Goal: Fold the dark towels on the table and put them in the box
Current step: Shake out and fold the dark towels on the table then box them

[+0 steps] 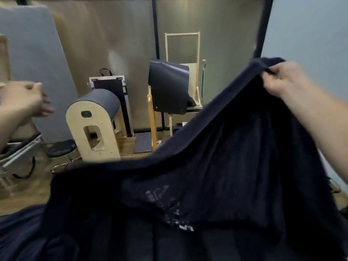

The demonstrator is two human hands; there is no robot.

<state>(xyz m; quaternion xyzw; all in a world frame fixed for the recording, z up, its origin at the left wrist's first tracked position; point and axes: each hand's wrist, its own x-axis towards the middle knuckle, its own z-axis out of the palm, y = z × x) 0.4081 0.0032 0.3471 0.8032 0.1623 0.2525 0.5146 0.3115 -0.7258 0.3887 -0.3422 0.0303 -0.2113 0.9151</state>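
The raised dark towel (216, 166) blocks the right and centre; left stays open.

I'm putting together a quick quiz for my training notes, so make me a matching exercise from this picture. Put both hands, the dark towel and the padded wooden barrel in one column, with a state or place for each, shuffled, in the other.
Things
1. right hand
2. left hand
3. dark towel
4. padded wooden barrel

States or places
A. stands on the floor in the background
B. open, holding nothing
C. grips a raised edge of cloth
D. held up at one edge, draping down

Pairs: 1-C, 2-B, 3-D, 4-A
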